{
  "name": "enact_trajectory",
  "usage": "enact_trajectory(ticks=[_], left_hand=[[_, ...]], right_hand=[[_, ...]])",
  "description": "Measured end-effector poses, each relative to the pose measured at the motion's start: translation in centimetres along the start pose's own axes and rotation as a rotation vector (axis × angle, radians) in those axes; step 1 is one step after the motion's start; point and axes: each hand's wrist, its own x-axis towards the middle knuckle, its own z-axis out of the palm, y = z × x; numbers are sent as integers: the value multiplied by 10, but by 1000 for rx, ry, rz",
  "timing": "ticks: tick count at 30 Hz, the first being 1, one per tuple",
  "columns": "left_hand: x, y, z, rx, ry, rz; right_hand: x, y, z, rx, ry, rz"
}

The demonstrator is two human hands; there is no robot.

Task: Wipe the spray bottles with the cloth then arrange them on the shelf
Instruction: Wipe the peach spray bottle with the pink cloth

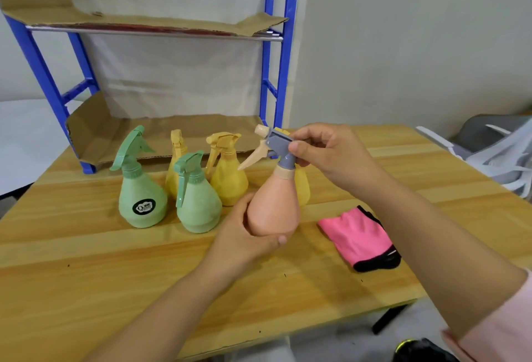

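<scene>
Right, L hand (244, 236) gripped the pink bottle (273, 203) at its base, fingers curled round it; R hand (328, 154) pinched its grey sprayer head (279, 145), over the table (115, 275) middle. Cloth (359, 236) lay nr the right edge.

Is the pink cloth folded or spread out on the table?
Folded: the pink cloth lies doubled over in a compact, thick bundle on the table, to the right of the peach bottle.

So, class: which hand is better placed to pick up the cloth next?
Probably the right hand: the pink cloth lies on its side, and the left hand cups the peach bottle.
</scene>
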Motion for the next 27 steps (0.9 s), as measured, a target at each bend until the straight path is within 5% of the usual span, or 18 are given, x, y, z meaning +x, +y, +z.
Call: enact_trajectory(ticks=[4, 10, 14, 21, 27], left_hand=[[1, -4, 4, -16, 85, -20], [2, -2, 10, -5, 135, -40], [3, 1, 15, 13, 131, -34], [7, 0, 21, 19, 132, -32], [7, 2, 22, 22, 156, -49]], right_hand=[[-21, 23, -20, 62, 91, 65], [-72, 95, -45, -351, 6, 300], [-92, 126, -48, -751, -160, 237], [-106, 136, -41, -934, -253, 293], [-101, 145, -33, -881, -55, 158]])
